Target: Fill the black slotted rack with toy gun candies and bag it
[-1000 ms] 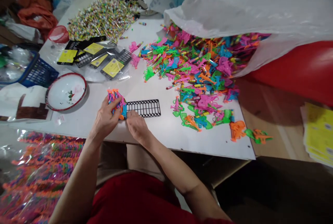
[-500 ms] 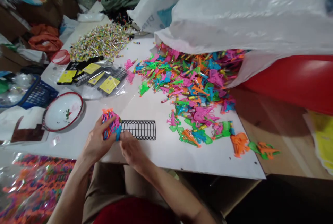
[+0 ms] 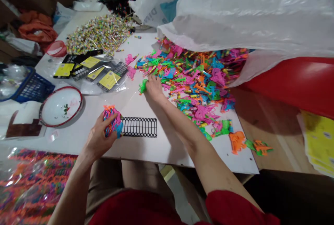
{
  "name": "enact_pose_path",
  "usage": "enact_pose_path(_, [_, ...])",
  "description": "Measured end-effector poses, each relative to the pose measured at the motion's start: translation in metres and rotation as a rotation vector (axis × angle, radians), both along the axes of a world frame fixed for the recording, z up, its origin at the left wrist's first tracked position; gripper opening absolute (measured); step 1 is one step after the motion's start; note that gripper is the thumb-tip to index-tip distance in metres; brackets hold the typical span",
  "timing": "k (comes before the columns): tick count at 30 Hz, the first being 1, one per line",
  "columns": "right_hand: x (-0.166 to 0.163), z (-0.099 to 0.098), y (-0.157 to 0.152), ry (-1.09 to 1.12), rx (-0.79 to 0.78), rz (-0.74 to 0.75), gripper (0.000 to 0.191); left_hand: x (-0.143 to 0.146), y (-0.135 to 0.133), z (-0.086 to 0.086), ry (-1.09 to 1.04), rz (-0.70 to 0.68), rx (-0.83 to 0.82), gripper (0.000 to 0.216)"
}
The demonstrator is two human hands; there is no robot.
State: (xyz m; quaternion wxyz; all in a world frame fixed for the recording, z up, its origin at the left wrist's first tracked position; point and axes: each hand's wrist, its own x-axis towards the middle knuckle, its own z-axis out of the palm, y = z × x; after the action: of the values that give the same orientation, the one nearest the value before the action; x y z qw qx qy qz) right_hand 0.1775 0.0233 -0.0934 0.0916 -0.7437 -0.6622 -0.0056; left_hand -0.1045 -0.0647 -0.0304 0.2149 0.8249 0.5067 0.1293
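Note:
My left hand is closed around a bunch of small bright plastic toys at the left end of a black plastic grid rack lying flat on the white tabletop. My right hand reaches forward to the near left edge of a big heap of neon plastic toys. Its fingers are curled on a green toy there.
A large white plastic sack spills the heap onto the table. Packed black racks with yellow cards, a pile of small wrapped sticks, a red-rimmed white bowl and a blue basket lie left. Bagged toys sit lower left.
My right hand left the black rack and reached forward to the toy heap, closing on a green toy. My left hand kept the toy bunch at the rack's end.

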Motion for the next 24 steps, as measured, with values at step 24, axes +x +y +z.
enact_pose_path(24, [-0.103,-0.029,-0.123,1.293,0.228,-0.090,0.022,0.011,0.000,0.002,-0.008,0.086,-0.045,0.058])
